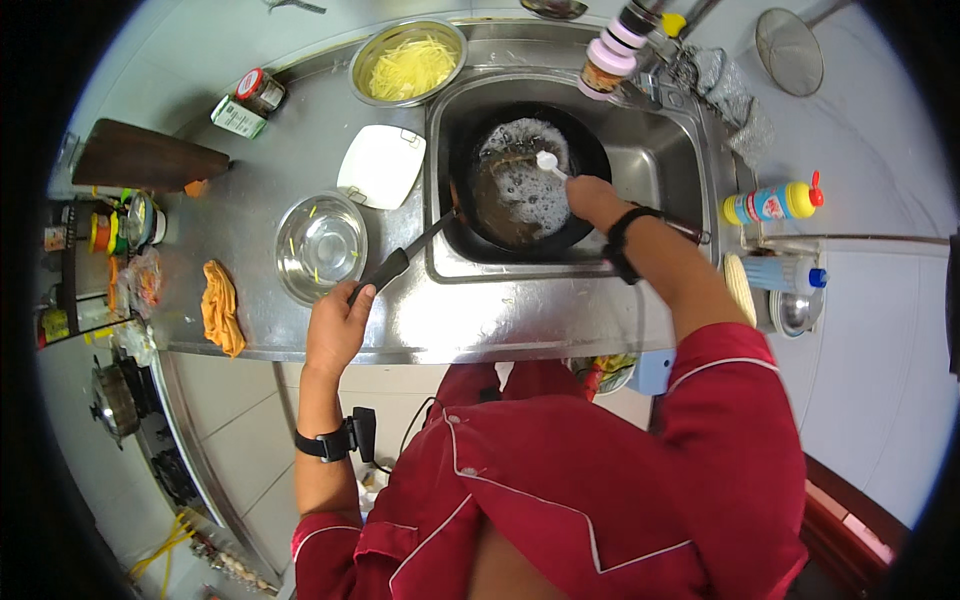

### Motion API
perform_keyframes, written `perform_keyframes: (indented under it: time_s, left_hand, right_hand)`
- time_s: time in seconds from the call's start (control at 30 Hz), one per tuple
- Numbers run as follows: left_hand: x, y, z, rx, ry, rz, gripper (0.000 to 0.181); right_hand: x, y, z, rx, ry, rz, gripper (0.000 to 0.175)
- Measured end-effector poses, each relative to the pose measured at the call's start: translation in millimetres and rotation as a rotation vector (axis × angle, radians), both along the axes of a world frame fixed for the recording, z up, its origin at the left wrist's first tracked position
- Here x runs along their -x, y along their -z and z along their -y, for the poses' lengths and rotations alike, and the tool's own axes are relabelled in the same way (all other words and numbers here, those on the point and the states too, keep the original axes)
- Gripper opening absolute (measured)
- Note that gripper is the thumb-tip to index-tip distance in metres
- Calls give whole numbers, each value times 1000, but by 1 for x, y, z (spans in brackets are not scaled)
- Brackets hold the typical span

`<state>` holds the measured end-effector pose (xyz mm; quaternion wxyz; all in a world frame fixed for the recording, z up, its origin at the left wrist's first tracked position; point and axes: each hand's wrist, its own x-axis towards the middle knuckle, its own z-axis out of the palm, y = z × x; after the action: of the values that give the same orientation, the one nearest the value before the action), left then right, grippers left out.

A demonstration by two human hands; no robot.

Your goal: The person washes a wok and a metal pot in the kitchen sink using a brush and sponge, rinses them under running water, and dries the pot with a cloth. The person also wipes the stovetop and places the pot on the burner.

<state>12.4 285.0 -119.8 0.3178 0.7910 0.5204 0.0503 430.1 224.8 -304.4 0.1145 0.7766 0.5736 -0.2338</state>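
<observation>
A black wok (592,150) rests in the stainless steel sink (645,169), holding brownish water with white foam (534,191). My left hand (335,326) grips the end of the wok's long black handle (390,268), which reaches out over the sink's left rim. Over the foam, my right hand (592,201) holds a small white-headed utensil (547,160) by its thin handle; whether it is a brush or a spoon I cannot tell. Left of the sink stand a clear bowl (322,244) with a few yellow shreds and a white square plate (382,166).
A steel bowl of yellow shreds (412,69) stands behind the plate. An orange cloth (221,309) lies near the counter's front edge. Farther left are a jar (260,90), a small box (238,117) and a dark wooden board (146,157). The pink-collared faucet (609,64) overhangs the sink; a yellow bottle (772,204) is at right.
</observation>
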Motion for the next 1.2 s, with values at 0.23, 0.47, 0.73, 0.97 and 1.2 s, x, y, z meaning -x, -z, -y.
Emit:
perform_keyframes:
  time_s: [0.23,0.47,0.73,0.97,1.2]
  left_hand:
    - [-10,-8,3,26,-104,-12,34]
    - [-22,-29,18,-91,-79,-59,36]
    - [-23,-36,28,-90,-97,-109,35]
    - [-22,-34,30,-87,-89,-102,32]
    - [-22,-24,27,-80,-72,-73,31]
  right_hand:
    - [56,2,43,107,-113,-564,33]
    - [71,44,-91,283,1044,-1625,12]
    - [23,64,-158,-799,2125,-2110,16]
    - [78,81,-104,-218,1113,-1695,17]
    - [8,6,15,133,-485,-380,35]
